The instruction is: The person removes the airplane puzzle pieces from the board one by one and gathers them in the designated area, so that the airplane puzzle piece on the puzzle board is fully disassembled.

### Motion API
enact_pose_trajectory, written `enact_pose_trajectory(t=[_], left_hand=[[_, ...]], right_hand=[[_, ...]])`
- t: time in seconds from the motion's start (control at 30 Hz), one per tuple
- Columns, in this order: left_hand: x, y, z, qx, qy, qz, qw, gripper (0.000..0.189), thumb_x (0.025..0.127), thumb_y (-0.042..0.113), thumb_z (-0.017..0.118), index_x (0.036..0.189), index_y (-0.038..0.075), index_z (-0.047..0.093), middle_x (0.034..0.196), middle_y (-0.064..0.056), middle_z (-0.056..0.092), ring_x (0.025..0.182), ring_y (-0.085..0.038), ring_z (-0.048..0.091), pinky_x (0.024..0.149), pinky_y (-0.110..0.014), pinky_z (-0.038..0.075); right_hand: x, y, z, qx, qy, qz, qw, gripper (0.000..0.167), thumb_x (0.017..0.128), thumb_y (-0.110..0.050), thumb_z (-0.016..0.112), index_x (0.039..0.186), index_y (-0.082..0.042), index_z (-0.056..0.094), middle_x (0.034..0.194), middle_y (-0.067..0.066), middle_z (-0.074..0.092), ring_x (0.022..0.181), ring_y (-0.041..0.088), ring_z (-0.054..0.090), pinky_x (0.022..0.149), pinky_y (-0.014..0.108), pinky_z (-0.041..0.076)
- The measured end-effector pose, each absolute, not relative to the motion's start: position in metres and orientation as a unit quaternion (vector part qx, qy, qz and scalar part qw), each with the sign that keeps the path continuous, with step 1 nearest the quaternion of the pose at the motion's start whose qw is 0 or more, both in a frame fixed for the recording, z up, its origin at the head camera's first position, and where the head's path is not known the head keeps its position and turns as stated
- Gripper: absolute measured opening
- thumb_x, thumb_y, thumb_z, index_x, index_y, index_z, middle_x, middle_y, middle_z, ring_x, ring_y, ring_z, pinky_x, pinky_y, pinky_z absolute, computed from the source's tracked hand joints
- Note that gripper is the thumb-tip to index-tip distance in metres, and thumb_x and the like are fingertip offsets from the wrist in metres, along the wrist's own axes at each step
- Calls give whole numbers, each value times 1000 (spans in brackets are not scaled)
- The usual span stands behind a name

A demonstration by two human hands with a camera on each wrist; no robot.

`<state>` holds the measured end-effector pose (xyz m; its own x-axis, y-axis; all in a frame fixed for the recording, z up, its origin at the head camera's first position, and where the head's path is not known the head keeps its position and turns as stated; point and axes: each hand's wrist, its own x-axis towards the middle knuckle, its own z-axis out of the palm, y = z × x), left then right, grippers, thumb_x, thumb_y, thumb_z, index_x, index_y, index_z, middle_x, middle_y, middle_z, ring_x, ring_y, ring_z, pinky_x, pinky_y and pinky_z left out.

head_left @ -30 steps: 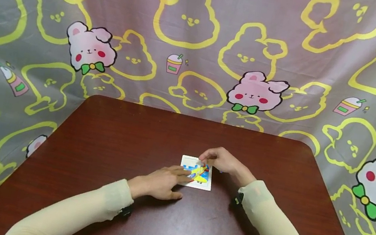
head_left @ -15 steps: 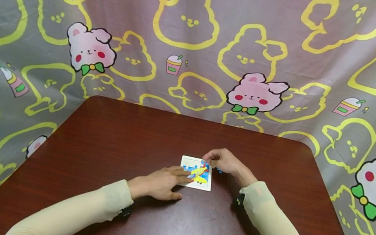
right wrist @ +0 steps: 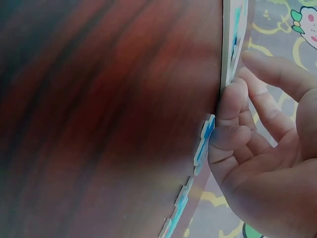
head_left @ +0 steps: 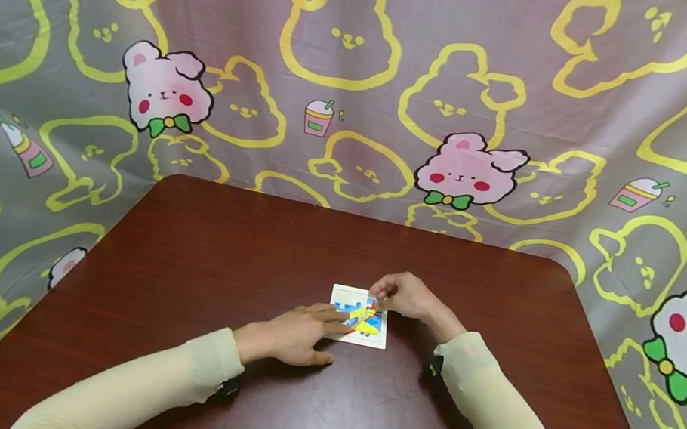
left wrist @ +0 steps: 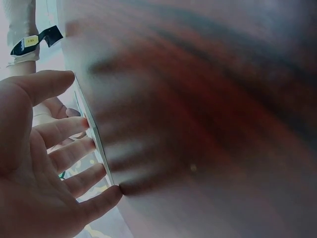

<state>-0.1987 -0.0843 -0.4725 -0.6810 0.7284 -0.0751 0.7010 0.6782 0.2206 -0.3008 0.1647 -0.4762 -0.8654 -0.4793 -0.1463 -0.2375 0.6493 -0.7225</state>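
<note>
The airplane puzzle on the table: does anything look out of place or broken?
Loose pieces lie on the table outside the puzzle board, near the right hand, while a pale patch at the board's upper left looks unfilled. That suggests an unfinished puzzle; I see no clear damage.

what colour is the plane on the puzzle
The plane is mostly yellow with red parts, seen best in the head view.
</note>
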Motion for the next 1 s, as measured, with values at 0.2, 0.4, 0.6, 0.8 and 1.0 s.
enact_pose_trajectory(t=[0.2, 0.4, 0.6, 0.8, 1.0], left_hand=[[-198, -84, -473, 391, 913, 88, 77, 60, 93, 40, 66, 147, 20, 51, 156, -5, 46, 147, -31, 39, 111, -54, 43], [-198, -84, -471, 392, 912, 88, 79, 60, 93, 40, 66, 148, 19, 51, 156, -5, 45, 147, -31, 39, 111, -53, 43], [-198, -84, -471, 392, 912, 86, 81, 61, 93, 40, 65, 148, 19, 50, 157, -5, 45, 147, -32, 38, 113, -52, 42], [-198, -84, -470, 392, 912, 87, 82, 61, 93, 40, 65, 148, 19, 50, 157, -5, 45, 147, -32, 38, 113, -53, 42], [-198, -84, -470, 393, 912, 88, 81, 60, 93, 40, 66, 148, 18, 51, 156, -6, 45, 147, -32, 38, 113, -52, 41]], right_hand=[[-300, 162, -477, -195, 907, -339, 156, 22, 74, -8, 84, 93, -14, 77, 83, -3, 70, 79, 8, 61, 72, 24, 49], [-298, 160, -473, -201, 914, -320, 146, 20, 73, -10, 85, 91, -14, 77, 82, -3, 70, 78, 8, 61, 70, 24, 48], [-298, 160, -473, -206, 915, -315, 146, 20, 72, -12, 86, 90, -14, 77, 82, -2, 71, 79, 8, 60, 71, 23, 47], [-298, 160, -472, -206, 912, -319, 153, 21, 72, -12, 86, 90, -13, 76, 82, -3, 70, 78, 8, 60, 71, 24, 47], [-298, 161, -474, -213, 905, -337, 150, 17, 76, -8, 83, 90, -12, 75, 81, -3, 70, 77, 9, 60, 72, 25, 48]])
